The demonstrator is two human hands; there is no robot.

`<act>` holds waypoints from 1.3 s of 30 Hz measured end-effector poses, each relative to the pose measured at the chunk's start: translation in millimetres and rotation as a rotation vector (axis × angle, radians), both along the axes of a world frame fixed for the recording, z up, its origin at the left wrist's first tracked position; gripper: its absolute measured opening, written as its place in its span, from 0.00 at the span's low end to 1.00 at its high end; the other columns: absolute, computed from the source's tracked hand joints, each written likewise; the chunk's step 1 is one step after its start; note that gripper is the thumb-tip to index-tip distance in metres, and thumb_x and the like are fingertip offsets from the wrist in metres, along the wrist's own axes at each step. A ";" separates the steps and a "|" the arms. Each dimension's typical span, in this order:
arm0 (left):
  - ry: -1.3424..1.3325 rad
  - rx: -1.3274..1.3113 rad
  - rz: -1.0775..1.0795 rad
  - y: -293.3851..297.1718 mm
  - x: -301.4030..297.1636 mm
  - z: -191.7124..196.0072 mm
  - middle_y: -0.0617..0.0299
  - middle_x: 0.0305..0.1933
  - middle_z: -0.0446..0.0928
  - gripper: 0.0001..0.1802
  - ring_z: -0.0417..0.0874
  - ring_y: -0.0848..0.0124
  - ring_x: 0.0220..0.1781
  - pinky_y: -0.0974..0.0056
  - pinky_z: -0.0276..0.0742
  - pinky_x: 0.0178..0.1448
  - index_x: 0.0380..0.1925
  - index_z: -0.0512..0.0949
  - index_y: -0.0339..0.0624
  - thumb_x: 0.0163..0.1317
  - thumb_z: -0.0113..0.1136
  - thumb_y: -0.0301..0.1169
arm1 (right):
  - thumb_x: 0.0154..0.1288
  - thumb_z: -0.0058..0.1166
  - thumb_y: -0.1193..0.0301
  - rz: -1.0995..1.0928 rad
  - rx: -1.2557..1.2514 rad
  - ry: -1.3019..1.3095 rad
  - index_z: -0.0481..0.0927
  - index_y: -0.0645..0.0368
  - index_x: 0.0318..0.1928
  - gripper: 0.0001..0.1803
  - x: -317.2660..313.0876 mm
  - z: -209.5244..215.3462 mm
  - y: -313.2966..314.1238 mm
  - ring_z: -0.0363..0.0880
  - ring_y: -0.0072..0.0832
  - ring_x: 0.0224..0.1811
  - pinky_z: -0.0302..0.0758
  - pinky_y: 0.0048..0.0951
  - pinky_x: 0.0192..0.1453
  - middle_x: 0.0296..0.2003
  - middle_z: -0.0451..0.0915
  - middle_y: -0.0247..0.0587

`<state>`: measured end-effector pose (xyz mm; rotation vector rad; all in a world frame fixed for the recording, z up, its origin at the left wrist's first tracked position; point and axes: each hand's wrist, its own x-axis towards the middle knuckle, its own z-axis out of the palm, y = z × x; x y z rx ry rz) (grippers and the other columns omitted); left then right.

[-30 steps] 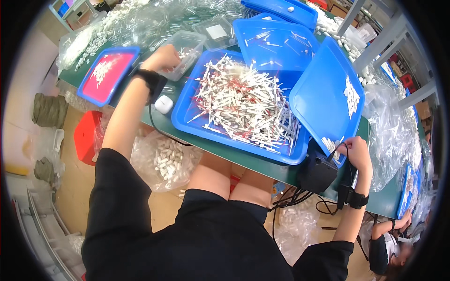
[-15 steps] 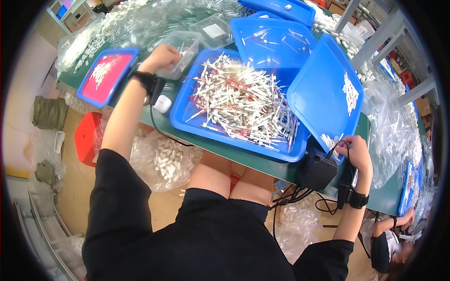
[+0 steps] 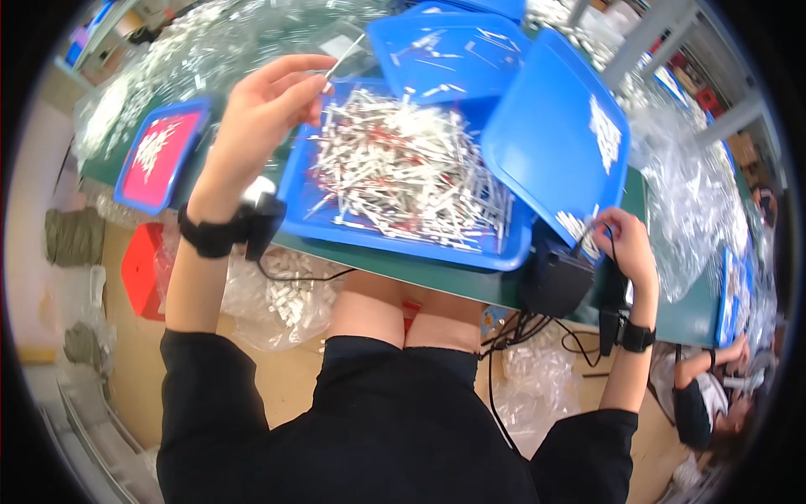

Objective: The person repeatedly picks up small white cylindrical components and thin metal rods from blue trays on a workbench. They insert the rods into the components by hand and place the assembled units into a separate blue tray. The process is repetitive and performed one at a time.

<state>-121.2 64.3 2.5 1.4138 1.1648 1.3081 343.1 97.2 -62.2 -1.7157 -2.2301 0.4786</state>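
Observation:
My left hand [image 3: 273, 109] is raised above the far left corner of a big blue tray [image 3: 369, 235], pinching a thin white stick [image 3: 346, 57] between thumb and fingertips. A heap of similar thin white sticks [image 3: 403, 168], with red strands among them, fills that tray. At the right, my right hand [image 3: 625, 239] is closed in a pinch at the near corner of a tilted blue tray [image 3: 537, 143]. Small white pieces [image 3: 573, 223] lie by its fingertips; whatever it grips is too small to make out. Below the hand stands a black box [image 3: 554, 277] with cables.
Left on the green table [image 3: 411, 273] is a blue-rimmed tray with a pink base [image 3: 134, 186], bearing white sticks. Another blue tray [image 3: 453, 63] holds scattered pieces at the back. Clear plastic bags [image 3: 680, 218] lie to the right. A co-worker's arm [image 3: 701, 365] shows at lower right.
My left hand has come up and nearer from the clear plastic box, now with a thin white stick in its fingers. My right hand stays at the tray's near corner. The whole view has shifted slightly.

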 end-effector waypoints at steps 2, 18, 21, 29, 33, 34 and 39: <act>-0.151 -0.055 -0.067 -11.4 26.2 -2.9 0.60 0.35 0.77 0.17 0.75 0.80 0.32 0.74 0.74 0.39 0.53 0.71 0.32 0.64 0.54 0.25 | 0.52 0.58 0.75 -0.033 0.008 0.039 0.79 0.61 0.37 0.10 1.8 0.4 1.5 0.77 0.27 0.27 0.72 0.28 0.35 0.27 0.80 0.40; -0.244 -0.058 -0.233 -67.4 129.9 -2.3 0.52 0.36 0.78 0.08 0.82 0.69 0.33 0.70 0.78 0.35 0.38 0.75 0.30 0.59 0.55 0.14 | 0.54 0.57 0.88 0.303 0.100 0.879 0.78 0.70 0.43 0.14 -111.2 72.4 -63.2 0.82 0.26 0.39 0.78 0.23 0.44 0.38 0.82 0.46; 0.086 0.083 -0.244 -72.3 124.2 0.5 0.51 0.36 0.79 0.08 0.83 0.69 0.34 0.70 0.79 0.35 0.37 0.75 0.29 0.57 0.55 0.12 | 0.53 0.58 0.88 0.271 -0.002 1.023 0.78 0.69 0.42 0.14 -116.3 75.3 -70.2 0.82 0.26 0.39 0.79 0.23 0.44 0.37 0.81 0.46; 0.258 0.253 -0.125 -74.4 127.9 -2.0 0.53 0.32 0.82 0.07 0.83 0.72 0.30 0.71 0.78 0.33 0.31 0.80 0.30 0.53 0.58 0.11 | 0.52 0.56 0.90 0.381 0.051 1.075 0.77 0.72 0.39 0.12 -113.5 75.0 -74.8 0.82 0.31 0.39 0.80 0.26 0.43 0.36 0.80 0.47; 0.455 0.524 -0.065 -71.0 128.3 -9.2 0.55 0.31 0.82 0.08 0.83 0.69 0.28 0.71 0.78 0.33 0.31 0.81 0.32 0.50 0.61 0.13 | 0.52 0.59 0.87 0.397 0.280 0.725 0.79 0.67 0.41 0.14 -113.7 74.2 -76.0 0.83 0.27 0.35 0.79 0.23 0.39 0.32 0.82 0.42; 0.522 0.595 -0.047 -70.6 128.8 -9.7 0.55 0.30 0.81 0.09 0.83 0.68 0.28 0.70 0.78 0.33 0.32 0.81 0.32 0.49 0.62 0.13 | 0.52 0.60 0.86 0.398 0.367 0.569 0.80 0.65 0.41 0.14 -114.7 74.3 -76.9 0.83 0.26 0.33 0.79 0.22 0.37 0.31 0.83 0.41; 0.566 0.623 -0.031 -68.9 133.5 -10.8 0.56 0.28 0.81 0.10 0.83 0.67 0.29 0.70 0.78 0.33 0.31 0.82 0.34 0.46 0.64 0.14 | 0.48 0.62 0.84 0.426 0.516 0.333 0.80 0.62 0.36 0.12 -128.6 67.6 -80.5 0.80 0.31 0.26 0.75 0.25 0.29 0.27 0.80 0.40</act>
